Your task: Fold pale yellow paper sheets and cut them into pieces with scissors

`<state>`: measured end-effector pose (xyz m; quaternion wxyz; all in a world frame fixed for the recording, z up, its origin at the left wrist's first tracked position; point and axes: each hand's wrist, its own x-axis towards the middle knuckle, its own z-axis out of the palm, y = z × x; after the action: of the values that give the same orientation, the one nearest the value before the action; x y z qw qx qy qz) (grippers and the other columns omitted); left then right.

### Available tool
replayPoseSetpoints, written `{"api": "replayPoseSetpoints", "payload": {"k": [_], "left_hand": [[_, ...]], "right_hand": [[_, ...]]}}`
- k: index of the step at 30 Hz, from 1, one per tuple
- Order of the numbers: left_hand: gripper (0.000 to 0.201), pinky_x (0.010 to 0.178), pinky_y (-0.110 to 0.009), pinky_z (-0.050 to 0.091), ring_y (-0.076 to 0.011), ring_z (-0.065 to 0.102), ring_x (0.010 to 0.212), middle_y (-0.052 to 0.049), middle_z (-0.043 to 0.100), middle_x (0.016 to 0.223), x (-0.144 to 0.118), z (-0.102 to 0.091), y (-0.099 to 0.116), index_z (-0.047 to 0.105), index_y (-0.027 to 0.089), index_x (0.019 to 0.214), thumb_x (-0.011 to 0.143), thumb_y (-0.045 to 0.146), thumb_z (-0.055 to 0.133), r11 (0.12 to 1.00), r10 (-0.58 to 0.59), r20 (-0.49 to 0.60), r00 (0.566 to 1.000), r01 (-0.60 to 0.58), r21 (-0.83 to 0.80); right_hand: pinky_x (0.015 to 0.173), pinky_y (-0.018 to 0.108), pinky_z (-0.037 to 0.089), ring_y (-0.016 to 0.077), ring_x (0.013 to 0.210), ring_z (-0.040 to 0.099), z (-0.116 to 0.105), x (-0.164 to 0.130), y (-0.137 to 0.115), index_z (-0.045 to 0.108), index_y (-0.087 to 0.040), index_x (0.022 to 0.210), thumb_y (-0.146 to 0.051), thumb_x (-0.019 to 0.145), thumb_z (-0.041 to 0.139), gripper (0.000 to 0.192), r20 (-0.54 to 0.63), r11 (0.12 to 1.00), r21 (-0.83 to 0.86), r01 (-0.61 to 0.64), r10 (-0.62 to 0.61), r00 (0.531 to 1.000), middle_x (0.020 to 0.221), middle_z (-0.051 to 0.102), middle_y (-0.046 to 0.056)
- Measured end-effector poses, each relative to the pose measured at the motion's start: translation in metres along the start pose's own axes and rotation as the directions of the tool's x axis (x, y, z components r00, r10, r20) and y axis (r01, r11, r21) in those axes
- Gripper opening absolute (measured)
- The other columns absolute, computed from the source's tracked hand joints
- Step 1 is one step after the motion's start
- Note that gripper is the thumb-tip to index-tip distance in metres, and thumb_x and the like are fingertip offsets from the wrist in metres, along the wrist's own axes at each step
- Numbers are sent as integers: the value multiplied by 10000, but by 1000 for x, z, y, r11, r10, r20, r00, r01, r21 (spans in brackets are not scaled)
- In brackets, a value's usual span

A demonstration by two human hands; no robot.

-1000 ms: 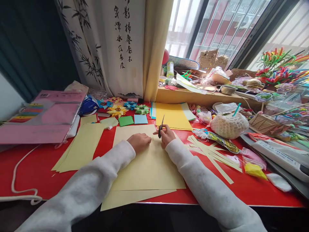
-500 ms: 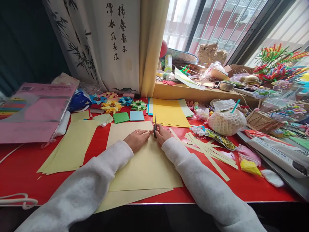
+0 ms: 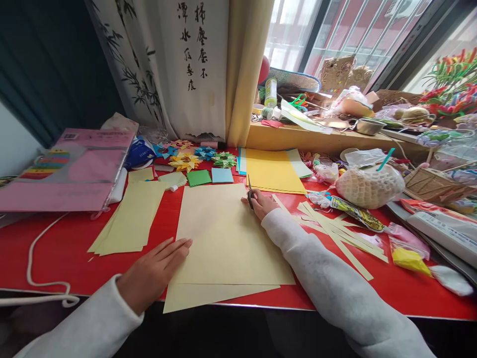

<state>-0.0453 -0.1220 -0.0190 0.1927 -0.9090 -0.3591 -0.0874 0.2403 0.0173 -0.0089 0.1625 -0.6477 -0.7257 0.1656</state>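
Closed around small dark-handled scissors point(image 3: 250, 196), the right hand point(image 3: 263, 205) rests at the far right edge of the top cream paper sheet point(image 3: 227, 233), blades pointing toward 12 o'clock, as if lined up with that edge. Left hand point(image 3: 154, 271) lies flat and open, holding nothing, fingertips on the sheet's near left corner at about 8 o'clock from the sheet's centre; judged to pin the paper so it cannot slide. More cream sheets lie under the top one, their corners showing at 6 o'clock.

Cut cream strips point(image 3: 335, 231) lie crossed at 3 o'clock of the sheet, near the right forearm. Second pile of cream paper point(image 3: 130, 219) sits at 9 o'clock, apart from the main stack. At 12 o'clock: bright yellow sheet point(image 3: 274, 171), green and blue squares, folded paper stars point(image 3: 184, 160).

Surface: glossy red table point(image 3: 55, 248), crowded on the right. Pink paper pack point(image 3: 70, 169) at 10 o'clock. Behind: curtain with ink bamboo and calligraphy point(image 3: 182, 64), barred window, cluttered wooden sill point(image 3: 316, 139)
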Motion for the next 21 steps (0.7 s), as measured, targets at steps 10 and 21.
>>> {"api": "replayPoseSetpoints", "payload": {"k": [10, 21], "left_hand": [[657, 888, -405, 410, -242, 426, 1126, -111, 437, 1253, -78, -26, 26, 98, 134, 1343, 711, 41, 251, 973, -169, 45, 985, 160, 170], [768, 903, -571, 333, -345, 383, 1136, -153, 569, 1064, -67, -42, 63, 11, 129, 1344, 642, 135, 323, 909, -416, 4, 909, 416, 18]], "right_hand": [[639, 289, 380, 212, 752, 577, 2, -2, 0, 447, -221, 1053, -353, 812, 321, 302, -25, 1000, 5, 21, -21, 999, 858, 643, 37], [624, 303, 375, 224, 711, 568, 6, 0, 7, 496, -236, 991, -285, 763, 398, 253, -94, 982, 185, 32, -14, 995, 770, 640, 26]]}}
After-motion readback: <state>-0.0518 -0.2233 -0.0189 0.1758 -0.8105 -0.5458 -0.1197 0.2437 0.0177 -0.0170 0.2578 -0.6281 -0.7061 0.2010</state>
